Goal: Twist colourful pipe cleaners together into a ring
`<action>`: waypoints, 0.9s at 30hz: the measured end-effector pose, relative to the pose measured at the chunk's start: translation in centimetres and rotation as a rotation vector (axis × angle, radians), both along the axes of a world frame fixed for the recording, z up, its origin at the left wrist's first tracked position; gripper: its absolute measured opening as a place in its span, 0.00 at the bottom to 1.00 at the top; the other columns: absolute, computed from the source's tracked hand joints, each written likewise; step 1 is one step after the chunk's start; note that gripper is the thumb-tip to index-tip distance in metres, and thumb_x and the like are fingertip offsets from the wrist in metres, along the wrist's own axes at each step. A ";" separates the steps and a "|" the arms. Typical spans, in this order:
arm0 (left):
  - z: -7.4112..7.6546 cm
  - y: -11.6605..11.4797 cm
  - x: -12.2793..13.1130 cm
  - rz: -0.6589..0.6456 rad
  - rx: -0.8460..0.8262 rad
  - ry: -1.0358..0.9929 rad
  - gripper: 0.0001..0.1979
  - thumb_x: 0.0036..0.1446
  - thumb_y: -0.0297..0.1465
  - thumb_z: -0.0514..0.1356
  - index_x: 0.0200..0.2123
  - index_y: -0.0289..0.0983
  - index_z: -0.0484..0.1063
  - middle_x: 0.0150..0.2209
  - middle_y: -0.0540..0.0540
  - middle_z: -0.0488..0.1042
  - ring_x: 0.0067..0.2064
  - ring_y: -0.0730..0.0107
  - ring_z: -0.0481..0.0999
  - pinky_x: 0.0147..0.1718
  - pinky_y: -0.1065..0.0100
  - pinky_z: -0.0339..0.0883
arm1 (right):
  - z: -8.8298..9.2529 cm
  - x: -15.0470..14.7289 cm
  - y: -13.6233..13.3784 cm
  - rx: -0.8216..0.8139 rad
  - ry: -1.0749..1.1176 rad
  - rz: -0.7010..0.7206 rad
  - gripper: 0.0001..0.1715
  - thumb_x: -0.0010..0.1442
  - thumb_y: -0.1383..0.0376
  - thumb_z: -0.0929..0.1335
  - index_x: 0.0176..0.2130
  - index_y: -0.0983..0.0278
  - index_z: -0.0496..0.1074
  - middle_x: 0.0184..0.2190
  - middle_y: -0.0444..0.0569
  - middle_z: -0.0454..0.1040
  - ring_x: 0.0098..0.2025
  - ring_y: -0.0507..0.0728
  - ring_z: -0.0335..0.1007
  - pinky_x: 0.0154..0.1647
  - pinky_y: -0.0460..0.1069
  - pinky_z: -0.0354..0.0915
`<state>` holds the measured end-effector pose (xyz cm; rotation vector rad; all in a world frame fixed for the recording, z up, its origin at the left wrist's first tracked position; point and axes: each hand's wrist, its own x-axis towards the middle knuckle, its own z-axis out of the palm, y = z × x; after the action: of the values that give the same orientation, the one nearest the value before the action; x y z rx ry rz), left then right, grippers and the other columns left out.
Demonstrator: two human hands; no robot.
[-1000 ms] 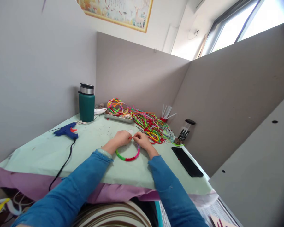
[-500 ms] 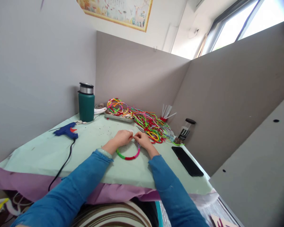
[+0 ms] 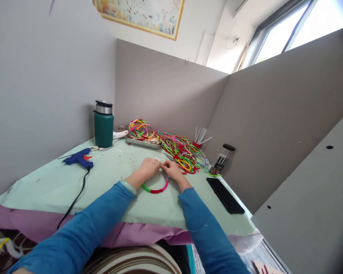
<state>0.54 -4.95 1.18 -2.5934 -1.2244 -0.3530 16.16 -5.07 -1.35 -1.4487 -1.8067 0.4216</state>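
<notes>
A ring wrapped in fuzzy pipe cleaner [image 3: 157, 191], with green, red, pink and purple sections, lies low over the table between my hands. My left hand [image 3: 149, 168] is closed at its far left side, with a bracelet at the wrist. Fingers of my right hand [image 3: 172, 169] pinch at the far right side, their tips meeting those of my left. Both hands hide the far part of the ring, and the small piece between the fingertips is hard to make out. Scissors [image 3: 168, 156] lie just beyond my right hand, partly under a heap of pipe cleaners [image 3: 180, 149].
A blue glue gun [image 3: 79, 158] with a black cord lies left, near a green tumbler [image 3: 104, 125]. A metal tray [image 3: 144, 144] holds colourful rings. White sticks [image 3: 199, 135] stand behind the heap. At right are a lidded jar [image 3: 222, 160] and a black phone [image 3: 225, 195]. Grey partitions [image 3: 171, 83] enclose the table.
My left hand has turned slightly, its fingers still against those of my right hand. The ring stays almost in place, and the whole view has shifted a little.
</notes>
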 end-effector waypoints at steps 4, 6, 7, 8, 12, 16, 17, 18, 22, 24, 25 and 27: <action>0.0 -0.1 0.1 0.005 0.006 -0.004 0.12 0.56 0.30 0.50 0.35 0.33 0.73 0.35 0.37 0.75 0.38 0.58 0.74 0.36 0.64 0.63 | 0.1 0.1 0.0 0.007 -0.007 0.010 0.11 0.49 0.60 0.66 0.25 0.65 0.68 0.21 0.42 0.67 0.24 0.50 0.60 0.25 0.44 0.54; -0.1 0.0 0.1 0.004 0.000 -0.033 0.12 0.56 0.30 0.50 0.35 0.34 0.73 0.36 0.37 0.75 0.39 0.60 0.74 0.37 0.65 0.63 | 0.1 0.1 -0.1 0.011 -0.005 0.013 0.10 0.49 0.60 0.66 0.24 0.65 0.68 0.21 0.42 0.67 0.24 0.50 0.60 0.25 0.44 0.54; -0.2 0.1 0.0 0.008 -0.009 -0.055 0.12 0.56 0.31 0.50 0.36 0.34 0.73 0.36 0.38 0.75 0.39 0.60 0.74 0.37 0.65 0.62 | 0.2 0.0 -0.2 0.012 -0.001 0.017 0.10 0.49 0.60 0.66 0.24 0.65 0.68 0.21 0.42 0.67 0.24 0.50 0.60 0.25 0.44 0.54; -0.3 0.2 0.0 0.017 -0.020 -0.080 0.12 0.56 0.31 0.50 0.36 0.35 0.72 0.36 0.38 0.75 0.39 0.61 0.74 0.37 0.66 0.62 | 0.2 0.0 -0.2 0.010 0.006 0.027 0.10 0.50 0.60 0.66 0.24 0.66 0.68 0.21 0.43 0.68 0.24 0.50 0.60 0.25 0.44 0.55; -0.6 0.8 -0.2 0.096 -0.088 -0.196 0.13 0.57 0.33 0.49 0.38 0.38 0.72 0.35 0.42 0.76 0.38 0.64 0.74 0.35 0.68 0.61 | 0.7 0.0 -0.4 0.041 0.086 0.076 0.11 0.52 0.60 0.64 0.28 0.65 0.70 0.23 0.44 0.70 0.24 0.50 0.62 0.25 0.44 0.56; -0.8 1.3 -0.4 0.114 -0.155 -0.276 0.13 0.55 0.35 0.51 0.37 0.40 0.73 0.35 0.44 0.76 0.38 0.65 0.73 0.33 0.70 0.60 | 1.7 2.1 -0.1 0.183 0.249 -0.120 0.21 0.57 0.53 0.59 0.31 0.66 0.70 0.23 0.45 0.71 0.21 0.50 0.61 0.24 0.44 0.57; -0.8 1.4 -0.4 0.115 -0.165 -0.284 0.13 0.55 0.36 0.51 0.37 0.39 0.73 0.35 0.43 0.76 0.38 0.64 0.73 0.33 0.70 0.60 | 1.9 3.1 0.0 0.234 0.284 -0.251 0.23 0.58 0.52 0.57 0.31 0.66 0.70 0.24 0.47 0.71 0.22 0.51 0.62 0.25 0.45 0.58; -0.9 1.4 -0.4 0.114 -0.172 -0.290 0.13 0.54 0.36 0.51 0.36 0.39 0.73 0.35 0.43 0.76 0.38 0.64 0.73 0.33 0.70 0.60 | 2.0 4.3 0.1 0.274 0.288 -0.394 0.24 0.58 0.53 0.56 0.31 0.66 0.70 0.25 0.48 0.72 0.23 0.52 0.63 0.26 0.46 0.59; -1.1 1.9 -0.5 0.111 -0.230 -0.312 0.12 0.51 0.35 0.54 0.34 0.38 0.74 0.34 0.42 0.76 0.37 0.63 0.73 0.32 0.70 0.60 | 1.8 9.4 0.0 0.290 0.075 -0.916 0.17 0.56 0.64 0.58 0.37 0.67 0.72 0.37 0.57 0.73 0.39 0.59 0.67 0.40 0.51 0.60; -1.1 2.3 -0.6 0.094 -0.299 -0.339 0.10 0.48 0.35 0.56 0.31 0.38 0.75 0.33 0.43 0.76 0.36 0.64 0.72 0.31 0.70 0.59 | 1.3 11.3 -0.3 0.154 -0.009 -1.013 0.19 0.55 0.68 0.58 0.42 0.67 0.71 0.44 0.60 0.70 0.43 0.61 0.67 0.41 0.52 0.60; -1.1 2.5 -0.7 0.078 -0.345 -0.364 0.10 0.47 0.34 0.57 0.30 0.38 0.75 0.32 0.44 0.76 0.35 0.65 0.72 0.31 0.71 0.59 | 1.1 12.0 -0.4 0.080 -0.037 -1.026 0.20 0.54 0.69 0.59 0.45 0.67 0.70 0.47 0.61 0.68 0.43 0.62 0.67 0.41 0.53 0.61; -1.0 2.8 -1.0 0.040 -0.453 -0.438 0.09 0.45 0.33 0.58 0.30 0.37 0.75 0.30 0.46 0.75 0.33 0.68 0.71 0.30 0.72 0.58 | 0.6 12.8 -0.5 -0.027 -0.094 -1.036 0.24 0.52 0.71 0.60 0.50 0.67 0.67 0.50 0.62 0.65 0.44 0.64 0.67 0.40 0.55 0.62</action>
<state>-0.48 -2.10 0.18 -2.9627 -1.6616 -0.7434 28.92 -5.56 -0.73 -2.1910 -0.8930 -0.1605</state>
